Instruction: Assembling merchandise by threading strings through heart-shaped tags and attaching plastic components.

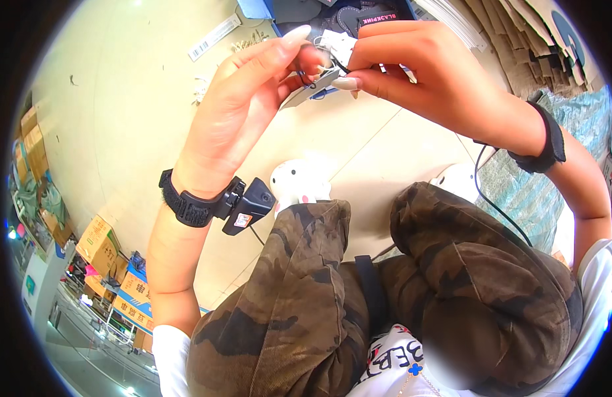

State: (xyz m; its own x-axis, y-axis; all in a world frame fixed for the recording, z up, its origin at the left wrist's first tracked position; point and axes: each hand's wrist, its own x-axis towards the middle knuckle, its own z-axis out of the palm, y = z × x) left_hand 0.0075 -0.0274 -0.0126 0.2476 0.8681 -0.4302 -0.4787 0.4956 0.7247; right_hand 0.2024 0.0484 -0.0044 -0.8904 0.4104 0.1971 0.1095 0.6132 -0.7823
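My two hands meet at the top centre, above the floor. My right hand (431, 73) is closed, pinching a small white tag (339, 45) and a dark thin cord between thumb and fingers. From the left, my left hand (246, 92) has its fingers curled at the thin cord, its thumb raised above them. A flat grey card (314, 88) hangs at an angle between both hands, partly hidden by fingers. Just beyond, dark slippers (349, 18) lie in a blue-edged box (256, 8). Black straps wrap both wrists; the left one carries a black device (249, 206).
Left of the box, a barcode strip (215, 38) and a cluster of small gold-coloured pieces (251, 40) lie on the pale floor. Stacked cardboard (517, 40) and a blue-white woven sack (517, 198) stand right. Cartons (97, 245) line the left. White slippers (296, 182) cover my feet.
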